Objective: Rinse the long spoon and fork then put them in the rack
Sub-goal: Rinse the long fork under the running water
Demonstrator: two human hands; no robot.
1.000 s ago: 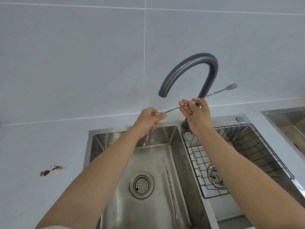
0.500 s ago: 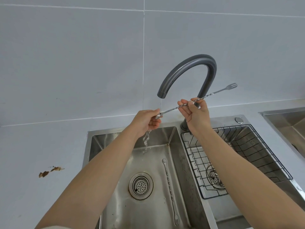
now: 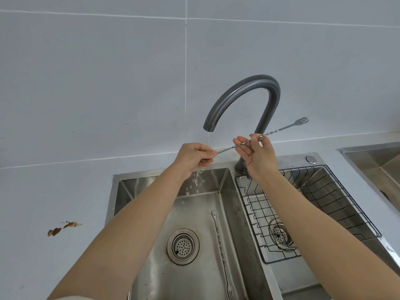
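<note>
I'm holding the long spoon-fork (image 3: 279, 131) slanted under the faucet (image 3: 249, 87), fork end up and to the right, over the left basin (image 3: 124, 191). My left hand (image 3: 191, 158) is pinching its low end in the thin stream. My right hand (image 3: 260, 155) is pinching mid-shaft. A second spoon-fork (image 3: 219, 241) is lying in the basin (beside its right wall), with the wire rack (image 3: 352, 200) sitting in the right basin.

Likely a home kitchen — double steel sink (image 3: 225, 176), gooseneck tap (image 3: 249, 87), tiled wall (image 3: 108, 83).

A utensil (image 3: 220, 245) lies in the left basin (image 3: 151, 267), the rack (image 3: 352, 200) in the right basin (image 3: 292, 278).
</note>
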